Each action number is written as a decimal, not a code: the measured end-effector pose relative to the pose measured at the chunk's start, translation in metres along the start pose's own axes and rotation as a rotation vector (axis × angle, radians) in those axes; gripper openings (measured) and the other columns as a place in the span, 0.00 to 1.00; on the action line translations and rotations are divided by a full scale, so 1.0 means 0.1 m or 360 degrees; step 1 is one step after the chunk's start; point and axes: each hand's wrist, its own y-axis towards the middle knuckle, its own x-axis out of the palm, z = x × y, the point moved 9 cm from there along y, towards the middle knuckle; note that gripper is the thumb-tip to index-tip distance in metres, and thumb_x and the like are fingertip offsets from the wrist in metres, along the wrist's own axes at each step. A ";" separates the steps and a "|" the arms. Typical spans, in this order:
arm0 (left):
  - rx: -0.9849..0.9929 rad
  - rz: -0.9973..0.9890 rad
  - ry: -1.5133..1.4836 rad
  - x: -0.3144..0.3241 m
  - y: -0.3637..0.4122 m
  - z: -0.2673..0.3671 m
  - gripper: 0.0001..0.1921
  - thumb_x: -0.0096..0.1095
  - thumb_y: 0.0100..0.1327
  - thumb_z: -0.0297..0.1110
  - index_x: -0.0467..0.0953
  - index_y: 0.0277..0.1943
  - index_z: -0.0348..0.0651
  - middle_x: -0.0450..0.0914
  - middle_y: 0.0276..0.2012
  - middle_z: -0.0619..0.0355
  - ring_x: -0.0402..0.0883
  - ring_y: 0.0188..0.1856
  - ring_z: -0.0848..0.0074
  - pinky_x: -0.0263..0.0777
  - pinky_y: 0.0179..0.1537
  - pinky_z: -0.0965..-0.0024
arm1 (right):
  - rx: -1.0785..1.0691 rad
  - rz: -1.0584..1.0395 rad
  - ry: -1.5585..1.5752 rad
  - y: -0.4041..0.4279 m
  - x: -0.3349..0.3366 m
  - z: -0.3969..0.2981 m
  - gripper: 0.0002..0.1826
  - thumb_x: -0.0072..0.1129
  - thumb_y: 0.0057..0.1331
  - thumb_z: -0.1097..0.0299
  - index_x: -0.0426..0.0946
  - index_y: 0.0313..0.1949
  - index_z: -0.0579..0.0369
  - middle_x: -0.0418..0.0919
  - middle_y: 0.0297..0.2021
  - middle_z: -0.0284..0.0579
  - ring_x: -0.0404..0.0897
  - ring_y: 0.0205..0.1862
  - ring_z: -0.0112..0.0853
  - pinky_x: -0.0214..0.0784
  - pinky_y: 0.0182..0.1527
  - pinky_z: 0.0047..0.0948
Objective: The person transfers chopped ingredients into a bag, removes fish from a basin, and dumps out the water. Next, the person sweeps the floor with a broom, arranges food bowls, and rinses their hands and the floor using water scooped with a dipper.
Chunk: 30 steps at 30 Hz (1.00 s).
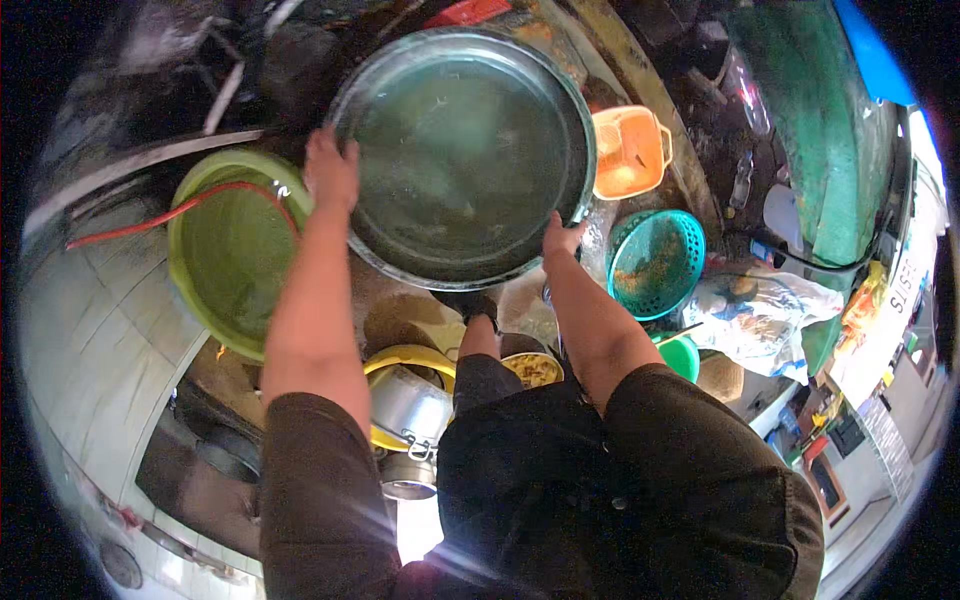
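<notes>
A large round dark basin (465, 172), wide and with a shiny rim, is held out in front of me by both hands. My left hand (331, 171) grips its left rim, with part of the fingers hidden. On the lower right rim is my right hand (564, 236), thumb on top and the other fingers partly out of sight. The basin's inside looks greenish and wet, but I cannot tell whether it holds water. Behind my left forearm stands a green plastic tub (232, 262) with water in it. A red hose (172, 214) runs over into that tub.
To the right are an orange plastic basket (634, 154), a teal colander (656, 262) with food scraps, and a plastic bag (757, 319). Near my feet sit a yellow basin with a metal pot (412, 405) and a bowl of food (534, 369). A tiled ledge (97, 322) runs along the left.
</notes>
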 end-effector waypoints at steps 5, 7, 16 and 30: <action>-0.0223 -0.0348 -0.0187 0.66 0.71 -0.18 0.34 0.44 0.54 0.57 0.56 0.57 0.39 0.64 0.52 0.42 0.64 0.53 0.56 0.57 0.52 0.63 | 0.0034 0.0232 -0.0134 -0.09 -0.10 -0.09 0.23 0.48 0.57 0.61 0.56 0.46 0.62 0.70 0.37 0.64 0.68 0.42 0.55 0.60 0.43 0.44; -0.0283 -0.0501 0.0056 0.78 0.94 -0.20 0.36 0.45 0.52 0.60 0.58 0.55 0.39 0.68 0.48 0.41 0.67 0.50 0.56 0.60 0.50 0.63 | 0.0075 0.0182 -0.0091 -0.12 -0.20 -0.24 0.22 0.48 0.57 0.61 0.56 0.45 0.62 0.70 0.36 0.64 0.68 0.41 0.55 0.60 0.41 0.45; 0.0560 -0.0294 0.0336 0.82 1.20 -0.30 0.34 0.51 0.50 0.59 0.67 0.49 0.35 0.71 0.43 0.40 0.69 0.47 0.54 0.62 0.47 0.63 | 0.0017 0.0051 0.0081 0.13 -0.12 0.06 0.19 0.49 0.57 0.59 0.56 0.41 0.57 0.71 0.32 0.62 0.70 0.36 0.55 0.61 0.36 0.43; 0.0276 -0.0276 0.0087 -0.28 0.13 1.35 0.24 0.53 0.54 0.48 0.70 0.42 0.30 0.75 0.36 0.42 0.73 0.40 0.55 0.64 0.41 0.65 | 0.0071 -0.0228 0.0136 0.73 -0.23 0.56 0.20 0.52 0.55 0.60 0.56 0.42 0.53 0.72 0.33 0.56 0.71 0.37 0.52 0.62 0.37 0.43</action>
